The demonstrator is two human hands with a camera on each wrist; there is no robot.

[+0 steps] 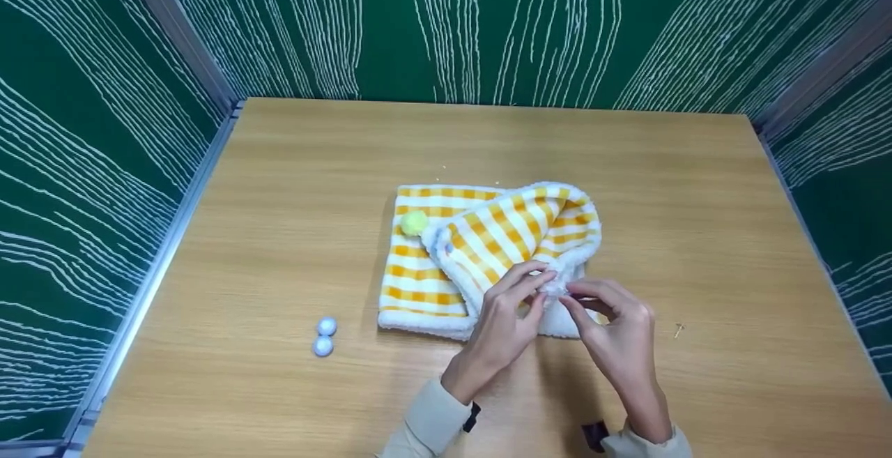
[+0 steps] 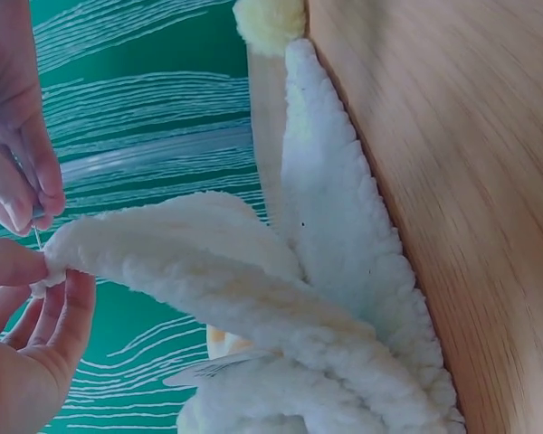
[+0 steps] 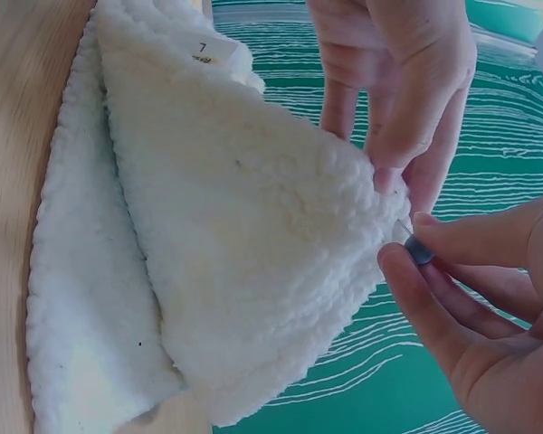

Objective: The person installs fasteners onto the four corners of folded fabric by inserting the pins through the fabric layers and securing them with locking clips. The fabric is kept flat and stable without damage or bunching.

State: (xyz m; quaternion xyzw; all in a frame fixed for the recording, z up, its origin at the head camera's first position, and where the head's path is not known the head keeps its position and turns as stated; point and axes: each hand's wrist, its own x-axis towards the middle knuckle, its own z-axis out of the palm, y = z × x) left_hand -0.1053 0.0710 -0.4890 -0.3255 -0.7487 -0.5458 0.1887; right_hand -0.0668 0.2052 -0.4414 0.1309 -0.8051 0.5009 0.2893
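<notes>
A yellow-and-white striped cloth point(image 1: 418, 291) with white fleece lining point(image 3: 217, 208) lies partly folded on the table, one flap lifted toward me. My left hand point(image 1: 503, 315) pinches the fleecy edge of that flap between thumb and fingers, as the left wrist view also shows. Close beside it, my right hand point(image 1: 620, 325) pinches a pin point(image 3: 418, 250) by its grey-blue head, its thin metal shaft right at the fleece edge. A pale green pompom point(image 1: 414, 223) sits at the cloth's left side. In the right wrist view a small white tag point(image 3: 214, 50) shows on the fleece.
Two pale bluish-white balls point(image 1: 323, 336) rest together on the wooden table point(image 1: 293, 186), left of the cloth. Tiny pin-like pieces point(image 1: 679, 330) lie to the right of my right hand. Green panels point(image 1: 390, 26) with white lines enclose the table's back and sides.
</notes>
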